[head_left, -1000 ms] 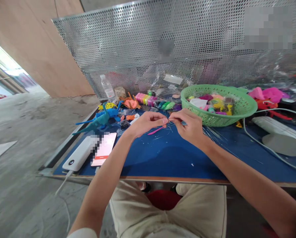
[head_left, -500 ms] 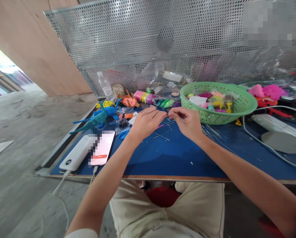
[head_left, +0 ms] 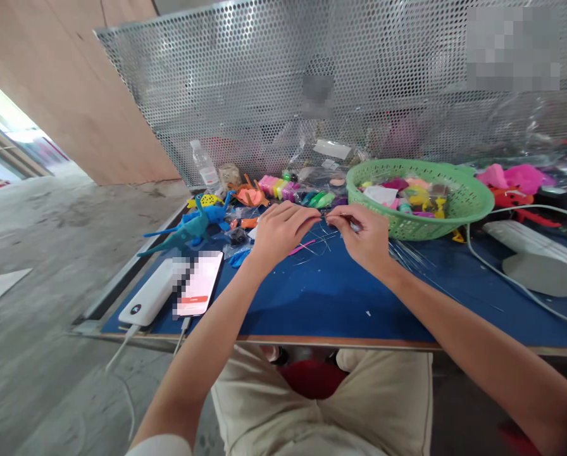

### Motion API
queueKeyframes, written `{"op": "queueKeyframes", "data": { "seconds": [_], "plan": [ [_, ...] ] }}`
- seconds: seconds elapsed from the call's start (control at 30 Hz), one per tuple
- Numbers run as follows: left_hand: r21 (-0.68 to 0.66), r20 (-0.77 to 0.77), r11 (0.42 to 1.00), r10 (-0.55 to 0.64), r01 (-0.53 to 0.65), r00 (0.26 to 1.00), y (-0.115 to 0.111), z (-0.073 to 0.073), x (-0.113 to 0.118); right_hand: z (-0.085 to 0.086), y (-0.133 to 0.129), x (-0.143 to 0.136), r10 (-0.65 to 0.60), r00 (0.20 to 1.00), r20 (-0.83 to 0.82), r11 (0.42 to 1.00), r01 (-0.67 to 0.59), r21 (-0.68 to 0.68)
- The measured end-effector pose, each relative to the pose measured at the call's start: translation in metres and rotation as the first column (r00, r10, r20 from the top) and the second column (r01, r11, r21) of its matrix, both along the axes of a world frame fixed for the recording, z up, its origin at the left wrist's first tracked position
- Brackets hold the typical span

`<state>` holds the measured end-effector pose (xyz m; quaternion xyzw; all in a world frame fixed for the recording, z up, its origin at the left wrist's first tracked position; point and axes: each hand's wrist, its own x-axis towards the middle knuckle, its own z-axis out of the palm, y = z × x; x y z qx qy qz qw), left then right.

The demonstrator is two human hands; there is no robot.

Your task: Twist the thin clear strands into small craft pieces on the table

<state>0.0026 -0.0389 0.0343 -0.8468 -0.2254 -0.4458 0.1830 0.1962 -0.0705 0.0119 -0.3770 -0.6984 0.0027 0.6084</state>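
Fingertips of my two hands had parted slightly since a moment earlier, when they met, and the pink strip [head_left: 302, 247] showed more fully again past my left hand.

My right hand [head_left: 366, 237] was pinched narrow, thumb against forefinger; whatever was between those tips was too small to make out. My left hand [head_left: 281, 234] was arched with its back up and its thumb hidden, so I could not tell how tight its grip was or whether it held anything.

Taking my fingertips as the clock's centre, thin loose wires [head_left: 320, 246] lay crossed at six o'clock on the blue tabletop [head_left: 312, 304], with the strip at seven. More fine wires [head_left: 409, 256] fanned out between three and four, beside the green perforated plastic basket [head_left: 473, 209] of colourful pieces at two.

Bagged green pieces [head_left: 322, 200] lay near twelve, and a clear bottle [head_left: 205, 168] stood at ten. A teal long-necked dinosaur figure [head_left: 188, 231] was at nine, touching or nearly touching a blue figure [head_left: 214, 214]. At eight lay a lit phone [head_left: 202, 278], with a white power bank [head_left: 148, 297] just beyond it.
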Motion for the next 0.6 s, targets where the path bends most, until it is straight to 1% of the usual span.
{"op": "queueKeyframes", "data": {
  "seconds": [0.17, 0.27, 0.37, 0.43, 0.5, 0.57, 0.6],
  "plan": [
    [0.070, -0.059, 0.995, 0.071, -0.067, 0.996, -0.0018, 0.0013, -0.0006, -0.0009, 0.0018, -0.0003, 0.054, 0.997, -0.060, 0.991, -0.061, -0.118],
    [0.094, -0.089, 0.992, 0.097, -0.089, 0.991, -0.0031, 0.0006, -0.0001, -0.0008, 0.0013, -0.0024, 0.075, 0.992, -0.100, 0.984, -0.090, -0.152],
    [0.092, -0.080, 0.990, 0.112, -0.105, 0.990, -0.0051, -0.0027, 0.0013, -0.0006, 0.0007, -0.0049, 0.105, 0.983, -0.151, 0.975, -0.131, -0.179],
    [0.046, -0.072, 0.993, 0.114, -0.111, 0.991, -0.0063, -0.0052, 0.0031, 0.0001, 0.0003, -0.0054, 0.115, 0.980, -0.160, 0.972, -0.144, -0.184],
    [-0.053, -0.042, 0.993, 0.105, -0.108, 0.994, -0.0067, -0.0067, 0.0052, 0.0014, -0.0005, -0.0046, 0.086, 0.989, -0.122, 0.982, -0.104, -0.155],
    [-0.194, 0.018, 0.979, 0.061, -0.056, 0.998, -0.0060, -0.0058, 0.0069, 0.0026, -0.0017, -0.0029, 0.022, 0.999, -0.046, 0.997, -0.025, -0.067],
    [-0.274, 0.058, 0.962, 0.023, -0.006, 0.998, -0.0053, -0.0042, 0.0071, 0.0030, -0.0023, -0.0020, -0.005, 1.000, -0.001, 1.000, 0.005, -0.005]
  ]
}}
